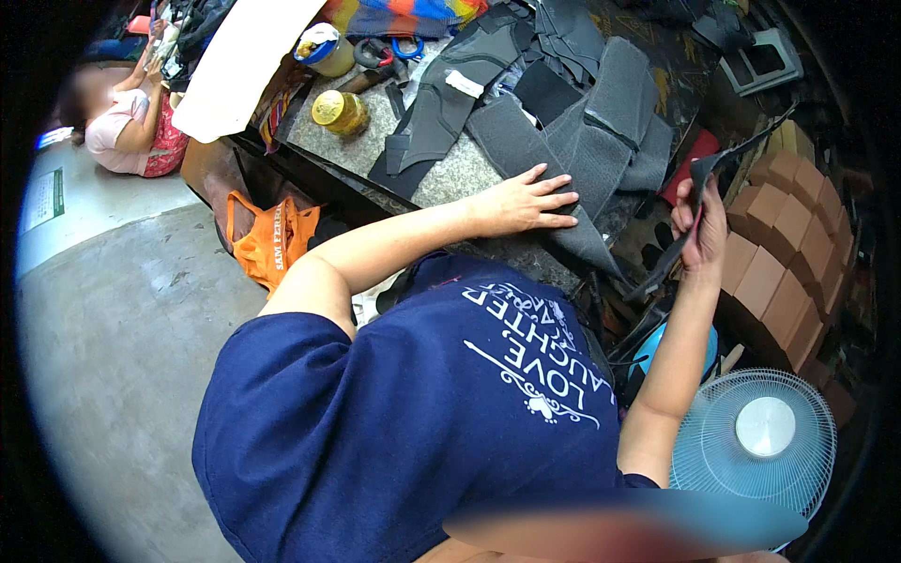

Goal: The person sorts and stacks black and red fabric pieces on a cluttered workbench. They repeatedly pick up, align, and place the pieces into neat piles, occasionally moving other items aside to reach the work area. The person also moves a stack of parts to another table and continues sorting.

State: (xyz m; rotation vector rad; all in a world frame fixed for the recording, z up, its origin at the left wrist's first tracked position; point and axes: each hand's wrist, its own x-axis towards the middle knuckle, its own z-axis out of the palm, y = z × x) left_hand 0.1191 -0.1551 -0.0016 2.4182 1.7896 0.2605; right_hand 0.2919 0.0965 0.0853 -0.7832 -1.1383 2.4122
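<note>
So from the head cam looking down: the left hand (527,200) is lying flat, fingers spread and not gripping anything, pressing on a grey fabric piece (572,150) on top of the speckled stone worktop (460,174). The right hand (699,225) is off to the side past the bench edge, fingers closed around a long dark strap (713,169), holding it up. If you ask me, the trick here is keeping that flat palm firm so the stack doesn't slide while the strip is lifted clear, and holding the strip near its middle so it doesn't twist. The strap looks thin, floppy, charcoal-black and slightly curved; its lower end droops below the hand. Around it: more grey cut pieces piled up, a yellow-lidded jar (338,111), an orange bag (272,239) on the floor, a light blue fan (755,436).
</note>
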